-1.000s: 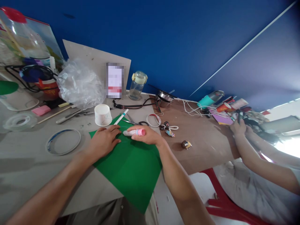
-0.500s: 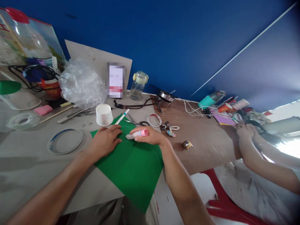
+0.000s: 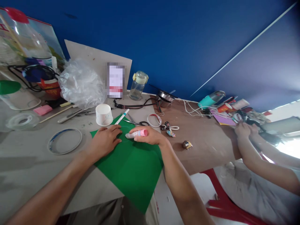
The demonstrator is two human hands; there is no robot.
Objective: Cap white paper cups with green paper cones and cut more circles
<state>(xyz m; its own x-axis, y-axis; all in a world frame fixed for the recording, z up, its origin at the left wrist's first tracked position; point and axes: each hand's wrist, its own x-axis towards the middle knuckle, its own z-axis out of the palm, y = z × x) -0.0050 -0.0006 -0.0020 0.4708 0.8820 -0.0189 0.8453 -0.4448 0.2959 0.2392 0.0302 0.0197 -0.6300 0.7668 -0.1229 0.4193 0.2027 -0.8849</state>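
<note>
My left hand [image 3: 105, 140] lies flat with its fingers spread on a green paper sheet [image 3: 131, 165], pressing near the sheet's far corner. My right hand [image 3: 150, 136] grips a glue stick [image 3: 136, 134] with a pink end, holding it just over the sheet. The stick's tip points toward my left fingers. A white-barrelled marker [image 3: 122, 116] lies on the far corner of the sheet, beyond my left hand. Scissors [image 3: 137, 122] with dark handles sit just past my right fingers, their blades partly under the sheet's edge.
A white paper cup [image 3: 104, 114] and a tape ring [image 3: 65, 141] stand on the grey board left of the sheet. Beyond lie a plastic bag [image 3: 81, 84] and a glass jar [image 3: 138, 85]. At right, a co-worker's hands [image 3: 243, 129] work at the wooden table's far end.
My hands and the glue stick stay almost still, with only a slight shift of the view. The co-worker's hands have moved a little lower and to the right.
</note>
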